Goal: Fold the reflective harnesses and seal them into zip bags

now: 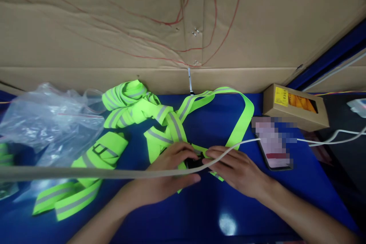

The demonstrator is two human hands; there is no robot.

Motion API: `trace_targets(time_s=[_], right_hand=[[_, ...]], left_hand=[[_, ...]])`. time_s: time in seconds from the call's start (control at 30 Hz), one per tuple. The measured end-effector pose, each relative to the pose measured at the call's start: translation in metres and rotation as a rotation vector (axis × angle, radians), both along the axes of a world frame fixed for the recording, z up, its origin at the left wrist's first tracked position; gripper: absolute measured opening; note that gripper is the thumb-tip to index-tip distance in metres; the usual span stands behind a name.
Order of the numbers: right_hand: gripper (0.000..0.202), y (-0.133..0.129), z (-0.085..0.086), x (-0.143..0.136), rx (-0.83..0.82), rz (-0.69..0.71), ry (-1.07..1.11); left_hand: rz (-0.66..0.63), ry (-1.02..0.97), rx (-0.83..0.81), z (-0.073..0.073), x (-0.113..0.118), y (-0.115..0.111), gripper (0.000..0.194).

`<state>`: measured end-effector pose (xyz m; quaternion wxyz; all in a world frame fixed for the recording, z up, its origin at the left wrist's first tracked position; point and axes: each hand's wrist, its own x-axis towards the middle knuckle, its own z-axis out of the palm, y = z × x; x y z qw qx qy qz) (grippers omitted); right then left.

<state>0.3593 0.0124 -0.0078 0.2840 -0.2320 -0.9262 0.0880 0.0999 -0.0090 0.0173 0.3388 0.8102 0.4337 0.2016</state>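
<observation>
Black piece (195,162), one, in half-closed grip of left hand (171,167); right hand (238,167), grip closed on one neon-green strap (243,122).

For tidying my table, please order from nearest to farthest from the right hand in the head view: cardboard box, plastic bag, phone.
1. Phone, right of the right hand.
2. Cardboard box, right, beyond the phone.
3. Plastic bag, far left side.

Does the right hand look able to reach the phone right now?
Probably yes: the phone lies just beyond the right hand; only a white cable crosses between, though that hand is at the green strap.
</observation>
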Motion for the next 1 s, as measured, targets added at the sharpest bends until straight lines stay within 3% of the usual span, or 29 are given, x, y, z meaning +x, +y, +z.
trace_targets(time_s=[0.1,0.43,0.6,0.83,1.0], right_hand=[[0.025,-0.003,-0.001,0.001,0.07,0.009,-0.014],[0.023,-0.006,-0.004,-0.001,0.208,-0.029,-0.089],[0.022,-0.006,-0.005,-0.001,0.222,-0.02,-0.072],[0.027,-0.001,0.007,0.001,0.191,0.001,-0.08],[0.029,0.005,0.011,0.009,0.112,-0.008,-0.013]], left_hand=[[0.04,-0.001,0.05,-0.006,0.003,0.001,0.017],[-0.032,0.225,0.258,-0.014,0.007,-0.002,0.02],[0.042,0.137,0.249,-0.018,0.008,-0.001,0.033],[0.111,0.058,0.327,-0.017,0.014,0.003,0.028],[0.097,0.065,0.279,-0.012,-0.001,0.004,0.023]])
